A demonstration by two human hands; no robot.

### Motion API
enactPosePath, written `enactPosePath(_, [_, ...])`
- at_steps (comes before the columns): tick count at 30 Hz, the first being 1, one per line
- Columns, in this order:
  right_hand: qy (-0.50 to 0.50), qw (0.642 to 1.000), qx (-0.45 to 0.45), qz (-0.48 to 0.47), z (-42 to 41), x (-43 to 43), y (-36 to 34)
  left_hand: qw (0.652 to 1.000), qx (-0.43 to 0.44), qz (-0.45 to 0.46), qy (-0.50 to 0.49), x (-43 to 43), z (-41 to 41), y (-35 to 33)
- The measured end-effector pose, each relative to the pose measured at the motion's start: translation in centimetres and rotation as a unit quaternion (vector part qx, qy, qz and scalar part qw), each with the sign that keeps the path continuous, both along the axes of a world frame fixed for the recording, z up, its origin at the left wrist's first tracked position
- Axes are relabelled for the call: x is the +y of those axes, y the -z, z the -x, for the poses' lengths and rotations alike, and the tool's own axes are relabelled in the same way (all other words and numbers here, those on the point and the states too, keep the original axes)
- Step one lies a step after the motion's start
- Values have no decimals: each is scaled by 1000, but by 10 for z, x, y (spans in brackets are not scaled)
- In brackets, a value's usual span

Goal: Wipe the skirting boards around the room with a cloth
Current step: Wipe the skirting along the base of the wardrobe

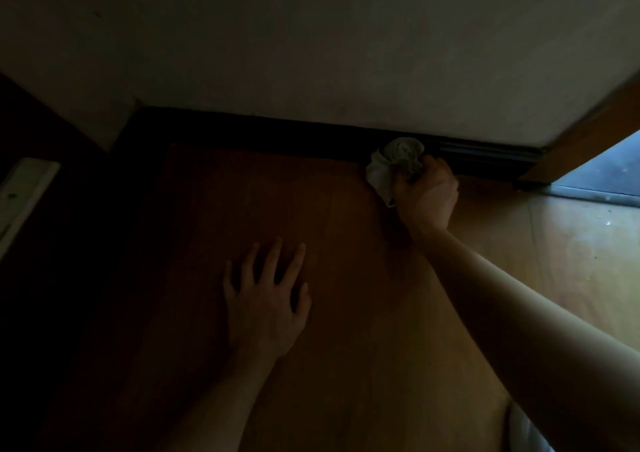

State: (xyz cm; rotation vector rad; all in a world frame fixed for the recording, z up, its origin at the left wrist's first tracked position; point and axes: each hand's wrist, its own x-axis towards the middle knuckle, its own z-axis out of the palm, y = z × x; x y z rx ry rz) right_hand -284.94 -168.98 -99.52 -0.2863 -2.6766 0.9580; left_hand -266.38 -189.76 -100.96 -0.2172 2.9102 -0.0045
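A dark skirting board (277, 132) runs along the foot of the pale wall (311, 53), from a corner at the left to a door frame at the right. My right hand (427, 195) is closed in a fist around a crumpled pale cloth (394, 162), which is pressed against the skirting board right of centre. My left hand (266, 302) lies flat on the wooden floor (346, 313) with its fingers spread, holding nothing, well back from the board.
A wooden door frame (588, 132) rises at the right, with a metal threshold (595, 193) and a brighter grey floor beyond it. At the far left stands dark furniture with a pale strip (24, 195). The scene is dim.
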Motion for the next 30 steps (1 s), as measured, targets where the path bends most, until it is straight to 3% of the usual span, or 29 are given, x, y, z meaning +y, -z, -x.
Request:
enactPosePath(4, [-59, 998, -19, -11, 5, -29, -4, 1000, -1, -1, -6, 1, 2, -3])
enactPosePath(10, [-9, 1000, -12, -10, 2, -29, -2, 1000, 1, -28, -7, 1, 2, -6])
enactPosePath(20, [-96, 995, -34, -9, 6, -62, -7, 1000, -10, -22, -14, 1, 5, -5])
enactPosePath(30, [15, 999, -35, 8, -4, 30, -10, 999, -12, -24, -24, 8, 7, -12])
